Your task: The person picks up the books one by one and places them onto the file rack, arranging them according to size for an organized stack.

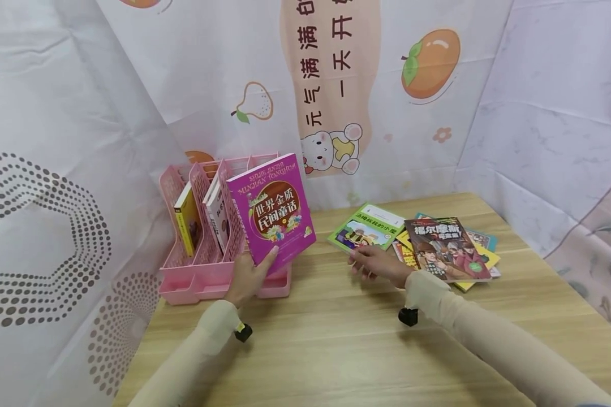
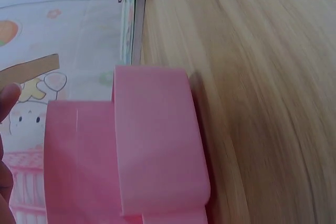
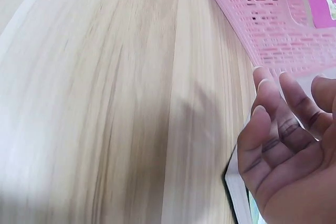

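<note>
My left hand [image 1: 246, 278] grips a purple book [image 1: 274, 212] by its lower edge, thumb across the front cover. The book is tilted and held up before the right end of a pink book rack [image 1: 209, 287], hiding part of it. In the left wrist view only the thumb and some fingers show at the left edge. My right hand [image 1: 379, 264] holds nothing; its fingers are loosely bent in the right wrist view. It hovers by the near edge of a green book [image 1: 370, 225] on the table; whether they touch I cannot tell.
A yellow book [image 1: 188, 226] and a white book [image 1: 218, 215] stand in separate rack slots. To the right, a dark-covered book [image 1: 445, 249] tops a loose pile of several books. A printed cloth [image 1: 193, 85] hangs behind the wooden table [image 1: 331, 350].
</note>
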A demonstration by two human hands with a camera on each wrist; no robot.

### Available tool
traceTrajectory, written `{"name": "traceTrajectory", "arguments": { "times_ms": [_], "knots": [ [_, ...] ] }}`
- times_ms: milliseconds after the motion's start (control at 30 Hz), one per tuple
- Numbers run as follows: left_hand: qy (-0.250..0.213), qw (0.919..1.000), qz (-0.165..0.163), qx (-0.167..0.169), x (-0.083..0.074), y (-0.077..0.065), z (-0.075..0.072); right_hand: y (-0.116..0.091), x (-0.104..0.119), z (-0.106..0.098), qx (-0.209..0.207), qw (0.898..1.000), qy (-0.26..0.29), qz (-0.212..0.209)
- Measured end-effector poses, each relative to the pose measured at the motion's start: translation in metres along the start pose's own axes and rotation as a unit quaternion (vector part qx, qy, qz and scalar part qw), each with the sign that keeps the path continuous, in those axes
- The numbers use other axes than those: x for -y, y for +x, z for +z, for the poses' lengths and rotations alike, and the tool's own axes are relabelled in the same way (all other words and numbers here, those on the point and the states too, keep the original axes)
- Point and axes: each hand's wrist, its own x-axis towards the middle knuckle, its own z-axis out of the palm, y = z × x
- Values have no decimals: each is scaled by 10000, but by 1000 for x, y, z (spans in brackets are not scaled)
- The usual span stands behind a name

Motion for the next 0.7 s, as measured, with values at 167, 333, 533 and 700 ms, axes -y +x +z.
{"name": "traceTrajectory", "arguments": {
  "times_ms": [167,333,533,700],
  "knots": [
    [237,9986,256,-400,4,-2,-6,6,12,13,64,9998,-173,-103],
    [315,9979,34,-572,8,-4,-13,21,24,36,131,9993,-317,-174],
    [335,9971,-140,-664,12,-6,-19,34,37,62,294,9975,-580,-292],
    [314,9965,89,-765,12,-5,-25,39,47,75,291,9962,-696,-427]
  ]
}}
